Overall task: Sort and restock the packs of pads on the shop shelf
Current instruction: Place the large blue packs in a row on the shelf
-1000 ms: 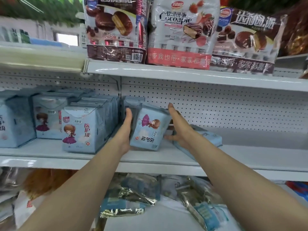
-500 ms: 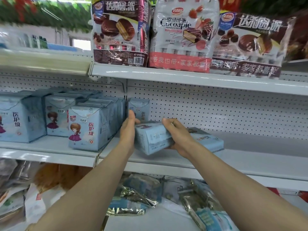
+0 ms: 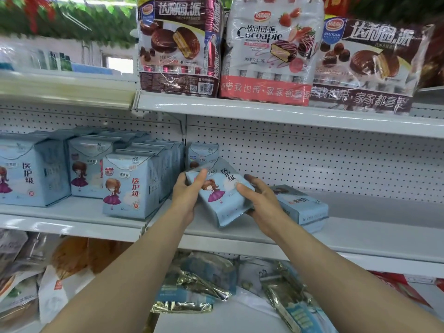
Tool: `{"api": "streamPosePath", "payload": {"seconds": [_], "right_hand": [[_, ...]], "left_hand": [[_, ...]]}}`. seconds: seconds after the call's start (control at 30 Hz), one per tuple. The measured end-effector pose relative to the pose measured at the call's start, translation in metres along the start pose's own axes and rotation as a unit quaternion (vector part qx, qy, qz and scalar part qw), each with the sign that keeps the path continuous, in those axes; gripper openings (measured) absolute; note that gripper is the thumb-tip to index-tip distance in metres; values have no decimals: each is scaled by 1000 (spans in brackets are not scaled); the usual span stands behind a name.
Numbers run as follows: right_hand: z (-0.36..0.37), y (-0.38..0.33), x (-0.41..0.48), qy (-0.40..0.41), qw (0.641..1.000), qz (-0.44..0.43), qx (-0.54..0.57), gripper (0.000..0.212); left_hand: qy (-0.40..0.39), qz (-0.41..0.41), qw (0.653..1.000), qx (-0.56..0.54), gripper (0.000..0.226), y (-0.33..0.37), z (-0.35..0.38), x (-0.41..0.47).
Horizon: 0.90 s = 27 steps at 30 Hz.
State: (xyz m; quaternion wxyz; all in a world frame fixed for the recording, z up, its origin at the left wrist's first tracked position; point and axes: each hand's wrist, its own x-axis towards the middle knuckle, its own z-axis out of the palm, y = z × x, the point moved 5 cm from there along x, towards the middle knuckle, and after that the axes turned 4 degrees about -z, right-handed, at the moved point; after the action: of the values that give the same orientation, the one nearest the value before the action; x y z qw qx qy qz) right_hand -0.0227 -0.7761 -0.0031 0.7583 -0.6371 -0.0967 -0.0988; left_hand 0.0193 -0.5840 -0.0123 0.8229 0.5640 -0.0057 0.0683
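Observation:
A light-blue pack of pads [image 3: 222, 195] with a cartoon girl in a purple dress leans tilted on the middle shelf [image 3: 360, 231], face towards me. My left hand [image 3: 186, 195] grips its left edge, thumb on the front. My right hand [image 3: 260, 199] holds its right edge, thumb over the face. Behind it one pack [image 3: 203, 152] stands upright against the pegboard. Another pack [image 3: 301, 206] lies flat just right of my right hand. Rows of upright packs [image 3: 129, 181] fill the shelf to the left.
Large bags of chocolate pies [image 3: 271, 51] sit on the shelf above. Foil and plastic packets [image 3: 199, 282] lie jumbled on the shelf below. The middle shelf stretches bare to the right of the flat pack, backed by white pegboard [image 3: 324, 162].
The pack in my hands went from tilted upright to lying on its side, then turned so its printed front faces me. Both hands shifted with it; the camera moved a little.

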Motion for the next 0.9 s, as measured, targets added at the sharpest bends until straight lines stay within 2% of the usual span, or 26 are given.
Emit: {"api": "streamPosePath", "payload": {"seconds": [0.07,0.23,0.3,0.37,0.43,0.57,0.67,0.7,0.77,0.9], "right_hand": [[0,4,2,-6,1000,16,-6,33],[2,21,7,-11,998,58,23,45],[4,26,9,-22,997,74,16,52],[5,31,10,-35,996,84,-11,68],[4,32,12,-25,995,86,-41,72],[2,38,16,-12,995,91,-31,86],[5,43,18,16,997,80,1,93],[6,46,20,17,997,79,7,90],[9,52,23,22,997,77,8,68],[12,58,34,39,997,60,-17,48]], "left_hand": [[-3,23,1000,-7,32,6,0,1],[-11,51,998,-17,34,14,1,2],[-19,54,998,-13,42,16,2,2],[-35,53,998,0,55,17,4,3],[-51,56,997,18,61,20,5,3],[-62,51,996,49,50,22,4,7],[-35,28,996,71,38,16,2,10],[-26,18,996,80,32,14,2,10],[-11,6,996,86,25,10,0,13],[8,9,995,98,44,10,-7,22]]}}
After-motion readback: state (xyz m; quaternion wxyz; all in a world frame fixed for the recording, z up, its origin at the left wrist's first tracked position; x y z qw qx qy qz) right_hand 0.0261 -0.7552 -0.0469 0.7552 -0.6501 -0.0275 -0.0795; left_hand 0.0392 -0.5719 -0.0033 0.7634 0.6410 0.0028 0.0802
